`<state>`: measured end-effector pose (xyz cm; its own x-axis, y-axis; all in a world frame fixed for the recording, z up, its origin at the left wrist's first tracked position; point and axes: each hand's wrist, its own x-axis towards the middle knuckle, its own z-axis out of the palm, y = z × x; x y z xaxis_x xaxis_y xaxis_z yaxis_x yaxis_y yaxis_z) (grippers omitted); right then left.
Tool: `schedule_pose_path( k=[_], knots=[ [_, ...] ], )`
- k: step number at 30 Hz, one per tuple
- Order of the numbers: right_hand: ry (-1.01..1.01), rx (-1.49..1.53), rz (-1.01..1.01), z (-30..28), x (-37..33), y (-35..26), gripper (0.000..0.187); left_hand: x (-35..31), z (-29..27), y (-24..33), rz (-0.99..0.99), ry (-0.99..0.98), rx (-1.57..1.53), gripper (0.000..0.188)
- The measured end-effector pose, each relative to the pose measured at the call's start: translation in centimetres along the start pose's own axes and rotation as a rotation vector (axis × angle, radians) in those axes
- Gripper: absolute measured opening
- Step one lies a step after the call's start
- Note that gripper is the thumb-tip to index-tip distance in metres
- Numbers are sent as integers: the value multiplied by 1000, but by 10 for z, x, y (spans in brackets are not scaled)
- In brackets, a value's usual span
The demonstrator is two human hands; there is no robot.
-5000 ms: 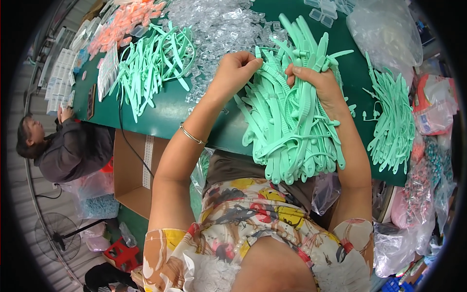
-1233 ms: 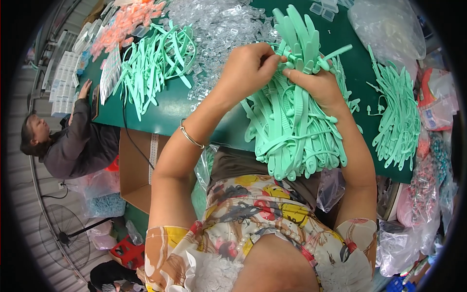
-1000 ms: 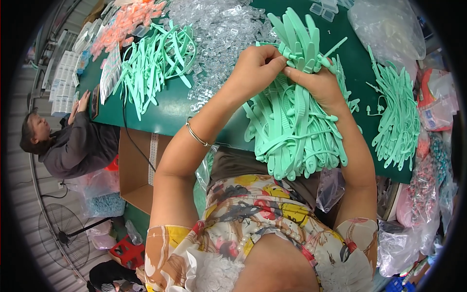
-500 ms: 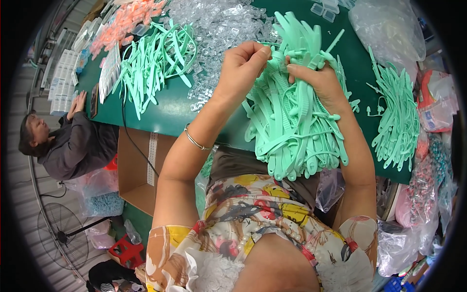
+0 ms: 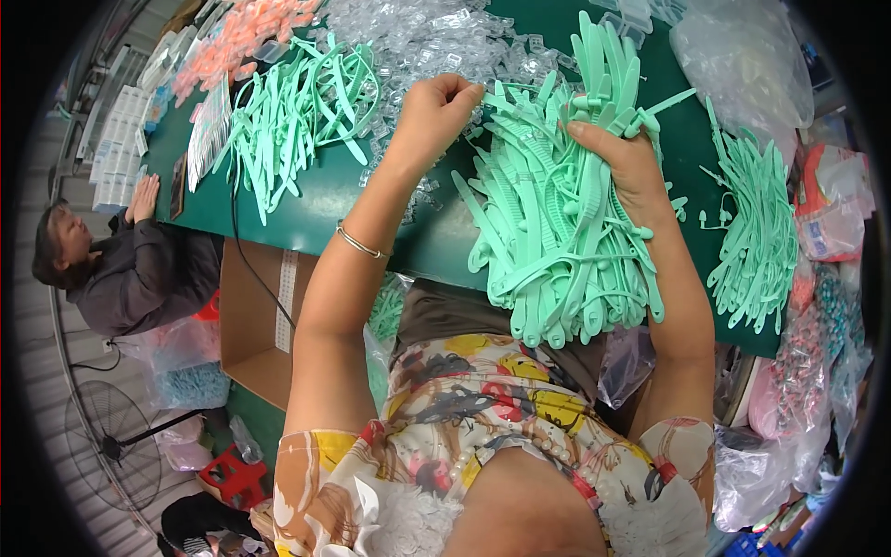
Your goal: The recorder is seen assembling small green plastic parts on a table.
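Observation:
A thick bundle of mint-green plastic straps (image 5: 548,241) hangs over the front edge of the table, with ridged, pointed and rounded ends. My right hand (image 5: 622,158) is closed round the bundle's upper part, thumb across the front, and several strap ends stand up above it. To the bundle's left, my left hand (image 5: 436,116) pinches the tip of a thin green strap (image 5: 497,98) that leads back into the bundle. The far end of that strap is lost among the others.
Clear plastic clips (image 5: 418,42) are heaped behind my hands. Green strap piles lie to the left (image 5: 297,121) and right (image 5: 756,223), near orange pieces (image 5: 246,42) and a clear bag (image 5: 738,60). A co-worker (image 5: 121,265) sits left, beyond a cardboard box (image 5: 255,316).
My left hand has moved left, away from the bundle, drawing a strap's end outward. My right hand keeps its grip, and the strap ends above it lean further right.

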<state>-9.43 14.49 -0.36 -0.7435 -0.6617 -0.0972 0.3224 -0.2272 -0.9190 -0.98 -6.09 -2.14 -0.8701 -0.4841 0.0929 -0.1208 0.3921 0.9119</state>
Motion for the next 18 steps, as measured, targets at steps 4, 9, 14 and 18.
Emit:
schedule_pose_path(
  k=[4, 9, 14, 18],
  knots=[
    [-27, -74, 0, -4, 2, 0, 26, 3, 1, -3, 42, 1, 132, 24],
    [-25, -135, -20, -4, 2, 0, 24, 1, -20, -11, 195, 25, 243, 14],
    [-47, -179, -30, -6, 4, -1, 24, -19, -26, -13, 368, -57, 727, 13],
    [-69, -172, 2, -7, 5, 0, 30, -29, -21, -15, 405, 11, 925, 13]
  ],
)
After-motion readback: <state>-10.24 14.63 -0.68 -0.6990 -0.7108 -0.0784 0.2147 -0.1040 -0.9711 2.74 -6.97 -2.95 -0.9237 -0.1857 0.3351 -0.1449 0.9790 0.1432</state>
